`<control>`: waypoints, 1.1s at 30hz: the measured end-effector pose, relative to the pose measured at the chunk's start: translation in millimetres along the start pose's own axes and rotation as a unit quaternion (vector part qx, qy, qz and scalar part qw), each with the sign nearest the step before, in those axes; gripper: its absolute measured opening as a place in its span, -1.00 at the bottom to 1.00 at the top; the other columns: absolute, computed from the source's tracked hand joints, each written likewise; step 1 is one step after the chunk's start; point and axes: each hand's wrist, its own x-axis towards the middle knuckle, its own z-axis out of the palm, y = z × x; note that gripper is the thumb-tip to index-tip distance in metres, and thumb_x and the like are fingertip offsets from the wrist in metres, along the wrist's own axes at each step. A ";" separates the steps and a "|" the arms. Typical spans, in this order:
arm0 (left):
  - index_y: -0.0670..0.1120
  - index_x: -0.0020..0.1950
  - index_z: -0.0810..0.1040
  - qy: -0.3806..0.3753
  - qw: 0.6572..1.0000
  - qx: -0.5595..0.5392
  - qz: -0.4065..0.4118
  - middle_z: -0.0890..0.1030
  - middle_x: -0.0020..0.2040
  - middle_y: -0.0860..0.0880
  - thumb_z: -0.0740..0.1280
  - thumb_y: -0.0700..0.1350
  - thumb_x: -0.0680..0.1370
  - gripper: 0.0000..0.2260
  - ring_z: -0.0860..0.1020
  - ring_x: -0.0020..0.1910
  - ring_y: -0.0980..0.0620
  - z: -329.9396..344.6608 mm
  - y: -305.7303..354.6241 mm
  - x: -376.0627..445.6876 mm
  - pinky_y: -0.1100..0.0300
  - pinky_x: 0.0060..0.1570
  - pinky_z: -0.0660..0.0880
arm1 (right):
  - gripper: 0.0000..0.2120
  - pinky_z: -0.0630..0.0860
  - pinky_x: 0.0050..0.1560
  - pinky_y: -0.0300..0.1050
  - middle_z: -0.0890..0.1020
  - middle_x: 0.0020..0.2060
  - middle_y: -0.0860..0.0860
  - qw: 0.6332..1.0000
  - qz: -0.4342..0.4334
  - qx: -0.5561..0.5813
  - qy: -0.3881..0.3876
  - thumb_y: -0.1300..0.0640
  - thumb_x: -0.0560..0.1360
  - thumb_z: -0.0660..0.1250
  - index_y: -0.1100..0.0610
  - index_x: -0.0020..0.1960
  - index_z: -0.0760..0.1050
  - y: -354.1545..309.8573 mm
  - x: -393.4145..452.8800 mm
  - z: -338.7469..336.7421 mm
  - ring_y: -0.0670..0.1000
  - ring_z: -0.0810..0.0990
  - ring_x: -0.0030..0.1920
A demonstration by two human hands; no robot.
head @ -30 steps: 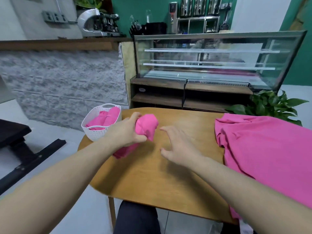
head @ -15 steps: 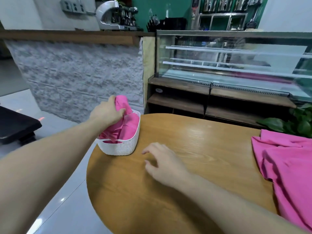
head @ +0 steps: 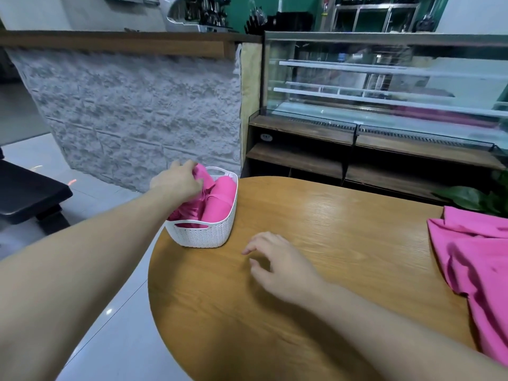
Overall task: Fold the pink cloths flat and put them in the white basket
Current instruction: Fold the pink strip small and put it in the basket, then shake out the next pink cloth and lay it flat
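A white woven basket [head: 204, 235] stands at the left edge of the round wooden table [head: 316, 270]. Folded pink cloths [head: 220, 199] lie inside it. My left hand [head: 177, 182] reaches over the basket's left side, fingers curled round a folded pink cloth [head: 203, 174] that sits partly in the basket. My right hand [head: 277, 264] hovers just above the table to the right of the basket, fingers loosely spread and holding nothing. A heap of unfolded pink cloth [head: 475, 273] lies at the table's right edge.
Behind the table stand a glass display case [head: 384, 86] on wooden shelves and a grey stone-faced counter [head: 137, 114]. A green plant [head: 472, 196] sits at the right behind the heap. A black bench [head: 24, 191] is on the floor at the left.
My left hand carried the folded pink cloth from the table's middle into the basket. My right hand stayed low over the table. The view swung left.
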 end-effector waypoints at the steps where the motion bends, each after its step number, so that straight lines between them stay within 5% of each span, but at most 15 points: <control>1: 0.07 0.43 0.34 0.005 1.000 0.004 0.004 0.34 0.42 -0.07 0.21 0.12 0.56 -0.56 0.47 0.30 -0.22 -1.2 1.8 -4.2 -0.12 0.23 0.44 | -0.78 0.38 0.15 -0.25 0.49 0.17 -0.20 1.000 0.003 -0.002 -0.002 0.06 0.57 0.26 -0.05 0.20 0.51 0.1 -2.5 -1.1 -0.14 0.39 0.17; 10: 0.05 0.44 0.39 0.048 0.990 0.011 0.135 0.38 0.44 -0.04 0.24 0.07 0.57 -0.57 0.38 0.39 -0.11 5.0 65.7 -74.4 -0.05 0.25 0.44 | -0.81 0.42 0.20 -0.05 0.49 0.08 -0.15 0.997 0.062 -0.037 -0.020 0.02 0.57 0.23 -0.09 0.16 0.50 10.8 -45.9 -30.1 -0.09 0.43 0.11; 14: 0.04 0.39 0.45 0.046 0.979 0.004 0.199 0.41 0.39 -0.02 0.27 0.06 0.54 -0.59 0.41 0.35 -0.09 19.3 108.4 -119.4 0.01 0.26 0.41 | -0.79 0.37 0.14 -0.13 0.46 -0.01 -0.10 0.995 0.081 -0.060 -0.014 0.03 0.57 0.25 -0.06 0.19 0.50 17.5 -80.0 -50.6 -0.01 0.45 0.13; 22: 0.10 0.41 0.40 -0.009 0.952 -0.021 0.306 0.37 0.41 0.05 0.24 0.06 0.58 -0.62 0.41 0.33 -0.04 58.9 209.4 -226.9 0.03 0.22 0.41 | -0.78 0.48 0.12 -0.01 0.56 0.02 -0.05 0.983 0.164 -0.076 0.026 0.05 0.52 0.30 -0.03 0.15 0.53 49.7 -178.8 -102.8 0.01 0.53 0.06; 29: 0.10 0.33 0.40 -0.086 0.924 -0.055 0.369 0.48 0.31 0.04 0.27 0.02 0.56 -0.67 0.46 0.29 -0.05 89.1 287.0 -288.5 0.05 0.21 0.44 | -0.66 0.44 -0.13 -0.12 0.54 -0.10 -0.09 0.943 0.308 -0.117 0.047 -0.03 0.47 0.36 -0.03 0.21 0.41 83.5 -268.8 -157.1 0.06 0.60 -0.02; 33: 0.04 0.27 0.44 -0.110 0.914 -0.076 0.384 0.51 0.27 0.00 0.29 -0.04 0.55 -0.71 0.48 0.24 -0.06 95.5 322.6 -315.6 0.10 0.15 0.44 | -0.52 0.38 -0.18 -0.11 0.52 -0.18 -0.12 0.900 0.404 -0.161 0.034 -0.25 0.40 0.40 -0.02 0.16 0.35 104.4 -313.8 -179.0 0.05 0.55 -0.10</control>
